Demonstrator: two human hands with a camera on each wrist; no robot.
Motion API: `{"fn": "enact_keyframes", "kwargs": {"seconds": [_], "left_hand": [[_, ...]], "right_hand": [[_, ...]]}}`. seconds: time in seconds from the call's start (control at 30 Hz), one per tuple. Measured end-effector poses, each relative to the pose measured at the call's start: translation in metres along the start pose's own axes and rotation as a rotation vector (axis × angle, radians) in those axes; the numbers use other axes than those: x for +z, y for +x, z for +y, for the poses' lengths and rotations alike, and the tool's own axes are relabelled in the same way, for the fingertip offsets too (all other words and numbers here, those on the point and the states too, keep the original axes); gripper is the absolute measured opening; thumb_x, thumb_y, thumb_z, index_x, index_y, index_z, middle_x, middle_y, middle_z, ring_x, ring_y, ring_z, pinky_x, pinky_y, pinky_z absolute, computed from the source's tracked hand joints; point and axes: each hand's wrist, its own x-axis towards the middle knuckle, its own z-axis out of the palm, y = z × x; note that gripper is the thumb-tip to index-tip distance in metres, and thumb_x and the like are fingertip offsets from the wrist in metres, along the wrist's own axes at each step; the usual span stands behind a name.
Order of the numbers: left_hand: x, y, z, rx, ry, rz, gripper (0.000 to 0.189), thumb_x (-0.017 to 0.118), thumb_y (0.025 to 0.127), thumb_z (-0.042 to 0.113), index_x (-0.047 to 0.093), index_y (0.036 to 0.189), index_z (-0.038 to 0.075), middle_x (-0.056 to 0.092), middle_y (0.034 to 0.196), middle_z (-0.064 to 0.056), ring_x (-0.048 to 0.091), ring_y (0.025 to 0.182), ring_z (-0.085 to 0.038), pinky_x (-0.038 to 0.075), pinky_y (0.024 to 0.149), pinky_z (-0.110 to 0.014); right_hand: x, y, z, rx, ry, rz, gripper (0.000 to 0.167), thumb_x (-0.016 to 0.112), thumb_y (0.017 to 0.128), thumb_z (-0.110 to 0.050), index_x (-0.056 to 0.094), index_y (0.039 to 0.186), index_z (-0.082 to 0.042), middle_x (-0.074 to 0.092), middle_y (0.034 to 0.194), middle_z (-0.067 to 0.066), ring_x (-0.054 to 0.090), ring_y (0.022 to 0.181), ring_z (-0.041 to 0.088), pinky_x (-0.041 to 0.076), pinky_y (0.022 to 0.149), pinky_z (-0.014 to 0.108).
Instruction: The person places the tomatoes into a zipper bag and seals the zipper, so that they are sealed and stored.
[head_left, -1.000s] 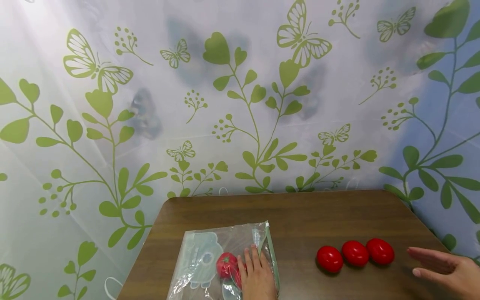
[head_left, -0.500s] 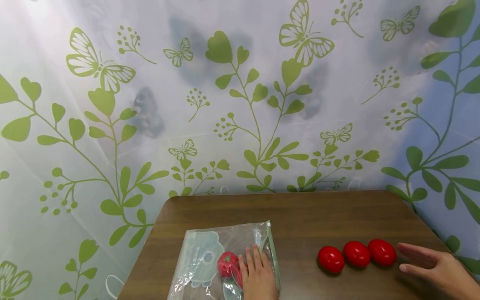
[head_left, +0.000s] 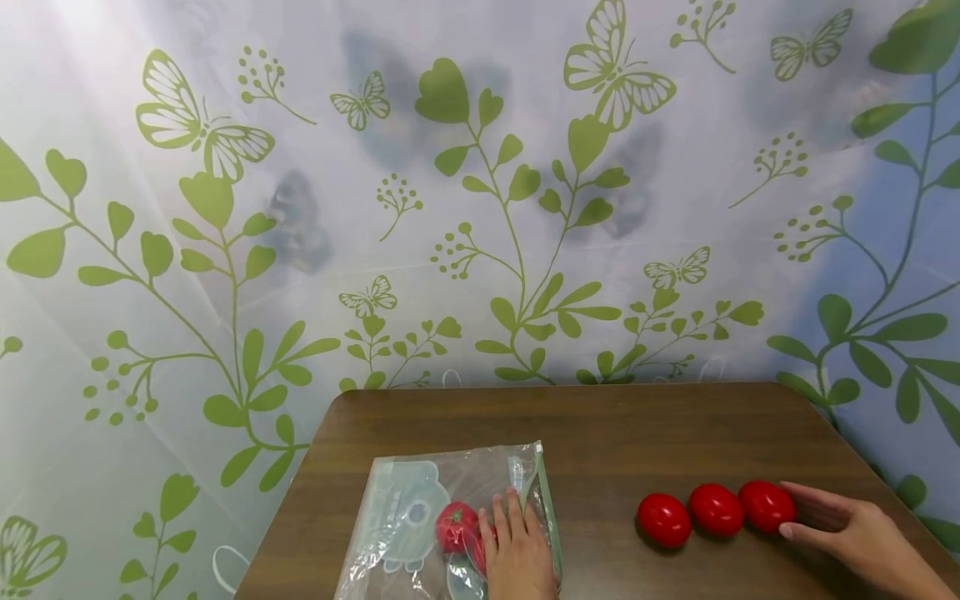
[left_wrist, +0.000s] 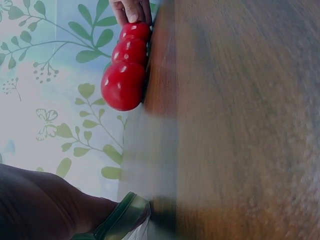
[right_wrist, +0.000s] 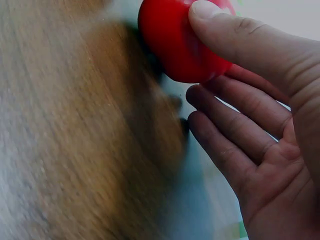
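Three glossy red tomatoes stand in a row at the right of the head view: a left tomato, a middle tomato and a right tomato. My right hand holds the right tomato between thumb and fingers at its right side; in the right wrist view the thumb lies on this tomato. Flat on a clear zip bag rests my left hand, fingers straight. Inside the bag is a tomato with a green stem; more red shows beside it, partly hidden by that hand.
The brown wooden table has rounded far corners. Behind it hangs a pale curtain printed with green leaves and butterflies. The bag's green zip edge faces the tomato row.
My right hand has moved left from beside the row until its thumb and fingertips meet the right tomato. The left hand stays on the bag. The head view shifts slightly.
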Motion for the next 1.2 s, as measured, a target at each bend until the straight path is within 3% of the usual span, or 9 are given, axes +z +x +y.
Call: {"fn": "enact_keyframes", "kwargs": {"seconds": [0.2, 0.4, 0.53, 0.63, 0.77, 0.93, 1.1, 1.2], "left_hand": [[-0.003, 0.002, -0.001, 0.003, -0.010, -0.082, 0.083, 0.098, 0.072, 0.030, 0.066, 0.145, 0.006, 0.058, 0.160, -0.016, 0.052, 0.151, -0.041, 0.036, 0.127, -0.063], [-0.001, 0.002, 0.000, 0.005, 0.010, -0.052, 0.079, 0.097, 0.074, 0.030, 0.068, 0.143, 0.007, 0.060, 0.159, -0.016, 0.054, 0.149, -0.039, 0.038, 0.126, -0.062], [-0.001, 0.001, -0.001, 0.012, 0.007, -0.045, 0.073, 0.094, 0.077, 0.028, 0.068, 0.142, 0.007, 0.060, 0.158, -0.016, 0.054, 0.148, -0.040, 0.039, 0.126, -0.062], [-0.002, 0.002, -0.001, 0.014, -0.008, -0.072, 0.073, 0.094, 0.077, 0.027, 0.068, 0.141, 0.006, 0.059, 0.159, -0.017, 0.053, 0.149, -0.041, 0.037, 0.126, -0.063], [-0.003, 0.002, -0.001, 0.012, -0.022, -0.097, 0.075, 0.095, 0.077, 0.027, 0.067, 0.142, 0.005, 0.058, 0.160, -0.018, 0.051, 0.151, -0.042, 0.036, 0.127, -0.064], [-0.003, 0.002, -0.001, 0.016, -0.013, -0.087, 0.074, 0.095, 0.077, 0.027, 0.067, 0.142, 0.006, 0.058, 0.159, -0.017, 0.052, 0.150, -0.041, 0.037, 0.126, -0.064], [-0.004, 0.002, -0.001, 0.016, -0.014, -0.088, 0.072, 0.093, 0.079, 0.026, 0.067, 0.142, 0.006, 0.058, 0.159, -0.018, 0.052, 0.150, -0.041, 0.037, 0.126, -0.064], [-0.004, 0.002, -0.001, 0.014, -0.016, -0.089, 0.070, 0.092, 0.081, 0.025, 0.066, 0.143, 0.006, 0.058, 0.159, -0.018, 0.052, 0.150, -0.041, 0.037, 0.127, -0.064]], "right_hand": [[0.001, 0.001, -0.005, -0.013, 0.022, 0.001, 0.084, 0.083, 0.098, -0.043, 0.053, 0.151, 0.015, 0.061, 0.143, 0.043, 0.060, 0.092, -0.018, 0.061, 0.074, 0.019], [0.003, 0.001, -0.007, 0.009, 0.014, 0.007, 0.084, 0.082, 0.099, -0.043, 0.053, 0.150, 0.016, 0.063, 0.141, 0.042, 0.064, 0.091, -0.013, 0.062, 0.073, 0.019], [0.004, -0.001, -0.005, 0.022, -0.021, 0.025, 0.086, 0.083, 0.097, -0.047, 0.055, 0.148, 0.017, 0.064, 0.137, 0.043, 0.080, 0.098, 0.016, 0.065, 0.073, 0.027], [0.003, -0.004, -0.001, 0.049, -0.029, 0.023, 0.090, 0.084, 0.096, -0.049, 0.054, 0.147, 0.019, 0.062, 0.137, 0.045, 0.078, 0.110, 0.046, 0.067, 0.075, 0.035], [0.004, -0.011, 0.004, 0.100, -0.004, 0.020, 0.097, 0.086, 0.092, -0.051, 0.051, 0.147, 0.021, 0.060, 0.138, 0.047, 0.071, 0.118, 0.057, 0.068, 0.078, 0.043], [0.002, -0.019, 0.004, 0.111, 0.028, 0.051, 0.100, 0.090, 0.090, -0.048, 0.049, 0.147, 0.023, 0.062, 0.136, 0.046, 0.077, 0.109, 0.050, 0.068, 0.076, 0.038], [-0.002, -0.028, -0.003, 0.096, 0.047, 0.080, 0.098, 0.089, 0.092, -0.045, 0.048, 0.148, 0.024, 0.061, 0.137, 0.046, 0.082, 0.089, 0.015, 0.065, 0.070, 0.025], [-0.003, -0.032, -0.014, 0.095, 0.058, 0.085, 0.099, 0.090, 0.090, -0.044, 0.047, 0.148, 0.025, 0.060, 0.138, 0.047, 0.082, 0.089, 0.017, 0.066, 0.071, 0.026]]}}
